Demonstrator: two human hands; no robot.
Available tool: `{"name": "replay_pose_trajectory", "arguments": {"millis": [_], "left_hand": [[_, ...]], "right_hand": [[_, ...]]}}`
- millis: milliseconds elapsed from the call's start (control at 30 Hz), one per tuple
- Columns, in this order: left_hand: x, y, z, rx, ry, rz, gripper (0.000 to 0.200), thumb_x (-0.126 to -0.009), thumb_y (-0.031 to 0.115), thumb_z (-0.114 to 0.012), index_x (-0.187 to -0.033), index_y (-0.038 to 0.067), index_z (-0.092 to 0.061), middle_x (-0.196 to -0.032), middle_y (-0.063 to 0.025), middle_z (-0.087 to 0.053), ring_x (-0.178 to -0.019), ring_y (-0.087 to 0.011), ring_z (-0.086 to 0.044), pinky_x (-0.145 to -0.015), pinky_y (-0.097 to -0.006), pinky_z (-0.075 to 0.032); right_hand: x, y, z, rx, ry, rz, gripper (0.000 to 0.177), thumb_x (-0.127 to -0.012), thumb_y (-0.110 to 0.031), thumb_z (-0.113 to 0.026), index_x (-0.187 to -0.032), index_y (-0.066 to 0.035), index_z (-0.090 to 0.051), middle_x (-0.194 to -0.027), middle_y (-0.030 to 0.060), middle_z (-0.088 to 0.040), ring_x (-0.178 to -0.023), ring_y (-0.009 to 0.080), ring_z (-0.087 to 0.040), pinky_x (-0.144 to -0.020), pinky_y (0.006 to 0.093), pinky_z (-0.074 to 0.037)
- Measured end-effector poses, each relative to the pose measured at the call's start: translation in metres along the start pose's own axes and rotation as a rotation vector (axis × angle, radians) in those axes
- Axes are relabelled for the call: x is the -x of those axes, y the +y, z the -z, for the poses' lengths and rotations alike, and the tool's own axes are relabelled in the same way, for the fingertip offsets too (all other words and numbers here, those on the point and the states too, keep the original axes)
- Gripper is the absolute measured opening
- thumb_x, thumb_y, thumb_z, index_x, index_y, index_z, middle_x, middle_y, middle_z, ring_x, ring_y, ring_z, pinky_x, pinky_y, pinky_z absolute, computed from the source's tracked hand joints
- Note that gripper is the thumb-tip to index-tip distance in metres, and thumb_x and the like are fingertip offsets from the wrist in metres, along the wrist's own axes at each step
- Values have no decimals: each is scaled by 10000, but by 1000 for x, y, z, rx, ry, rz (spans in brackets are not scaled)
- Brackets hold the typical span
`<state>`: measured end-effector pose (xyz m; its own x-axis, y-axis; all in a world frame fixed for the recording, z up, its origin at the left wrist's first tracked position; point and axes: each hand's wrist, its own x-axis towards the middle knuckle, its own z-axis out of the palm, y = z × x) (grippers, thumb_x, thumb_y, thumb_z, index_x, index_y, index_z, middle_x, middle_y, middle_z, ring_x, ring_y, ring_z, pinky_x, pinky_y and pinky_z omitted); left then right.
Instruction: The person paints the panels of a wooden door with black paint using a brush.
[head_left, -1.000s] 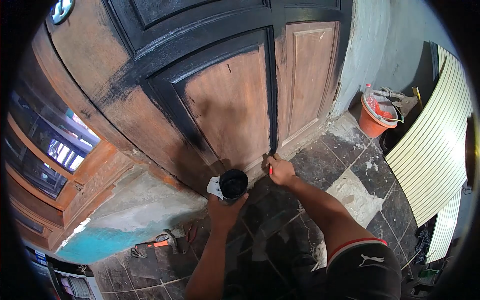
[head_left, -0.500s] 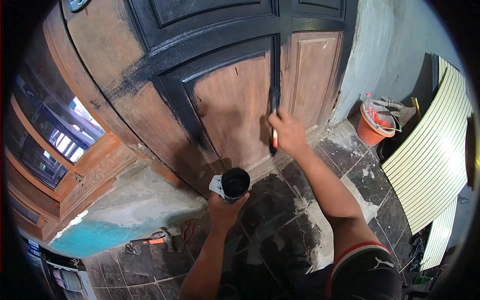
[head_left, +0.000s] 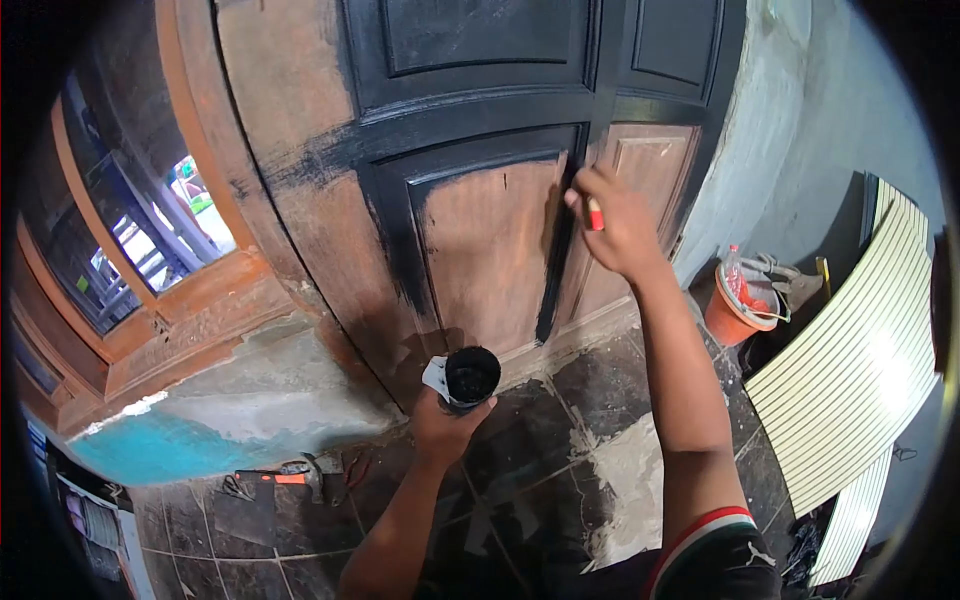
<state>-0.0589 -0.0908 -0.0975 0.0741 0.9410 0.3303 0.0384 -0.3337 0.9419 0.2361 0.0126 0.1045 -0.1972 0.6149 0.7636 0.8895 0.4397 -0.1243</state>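
Note:
My left hand (head_left: 446, 428) is wrapped round a small cup (head_left: 472, 376) of black paint, its dark opening facing up, with a pale flap at its left side. My right hand (head_left: 618, 222) grips a brush (head_left: 595, 213) by its red-tipped handle; the bristles are hidden behind the fingers. That hand is at the black strip right of the lower middle panel of the wooden door (head_left: 495, 240). Black paint covers the door's upper part and the frame around this panel, while the panel's middle and the lower left side are bare wood.
An orange bucket (head_left: 738, 308) holding a bottle stands by the wall at right. Ribbed cream sheets (head_left: 850, 370) lean beside it. A hammer (head_left: 314, 480) and other tools lie on the tiled floor at lower left, below a wood-framed window (head_left: 150, 230).
My right hand has moved up along the black strip with the brush. The strip now shows black down to the panel's bottom corner. The view has shifted, so the door sits lower and further right.

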Motion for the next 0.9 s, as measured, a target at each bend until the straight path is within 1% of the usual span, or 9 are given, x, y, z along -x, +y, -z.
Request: {"name": "replay_pose_trajectory", "arguments": {"millis": [67,100,200,300,433,533,700,800,900], "left_hand": [[2,8,-2,-6,8,-13,718,-816,126,-961,-1428,-12,-612,-1329,-104,-725,-1233,-204,-687,-1109,-355,-505],[1,7,-2,-32,5,-30,718,-817,125,-961,-1428,-13,-610,-1331,-105,-723,-1233,-203,-686,-1111,-356,-502],[2,5,-1,-49,-11,-61,710,-821,117,-960,-1424,-12,-609,-1334,-105,-720,-1233,-201,-682,-1116,-358,-496],[1,5,0,26,-32,-59,692,-828,105,-956,-1416,-8,-611,-1324,-101,-721,-1229,-200,-680,-1116,-363,-494],[4,9,4,-11,-41,-55,684,-834,100,-952,-1415,-5,-606,-1309,-97,-724,-1224,-198,-679,-1111,-365,-498],[4,15,2,-17,-41,-67,691,-835,106,-955,-1418,-5,-601,-1304,-95,-725,-1219,-196,-681,-1110,-364,-498],[5,15,0,-20,-28,-55,692,-833,91,-954,-1419,-5,-600,-1305,-89,-724,-1215,-193,-680,-1106,-359,-501],[6,2,1,-6,-18,-60,672,-830,71,-948,-1404,-4,-606,-1283,-88,-727,-1193,-184,-684,-1086,-352,-510],[4,11,1,-1,2,-61,643,-824,57,-944,-1374,-3,-617,-1238,-86,-736,-1153,-173,-691,-1053,-342,-524]], "right_hand": [[-12,-12,13,74,152,33,128,-1032,-199,-665,-1057,-84,-618,-1016,193,-602,-896,472,-649,-733,554,-510],[-6,-9,4,101,204,66,150,-967,-148,-702,-1071,-93,-610,-1042,174,-589,-893,457,-660,-709,548,-521],[44,9,-46,89,12,22,219,-905,-125,-716,-1101,-114,-618,-1060,169,-594,-892,446,-671,-716,543,-540],[104,16,-77,-21,-336,-97,292,-868,-115,-673,-1158,-124,-639,-1112,193,-643,-975,464,-680,-803,552,-559],[97,37,-78,-109,-601,-176,292,-878,-118,-628,-1167,-88,-657,-1152,231,-673,-1051,485,-671,-884,548,-555],[44,42,-43,-110,-250,-33,150,-975,-191,-653,-1033,-54,-630,-1028,225,-642,-1014,490,-643,-850,544,-514],[-24,-1,16,-59,84,-37,195,-1043,-246,-667,-1049,-56,-624,-1027,207,-610,-920,477,-650,-766,538,-519],[6,-3,-13,-21,184,-28,184,-1058,-213,-660,-1069,-35,-613,-1110,217,-614,-991,480,-639,-800,531,-515],[85,17,-81,9,64,-65,165,-1009,-180,-703,-1106,-65,-636,-1195,230,-627,-995,487,-657,-803,551,-532]]}}
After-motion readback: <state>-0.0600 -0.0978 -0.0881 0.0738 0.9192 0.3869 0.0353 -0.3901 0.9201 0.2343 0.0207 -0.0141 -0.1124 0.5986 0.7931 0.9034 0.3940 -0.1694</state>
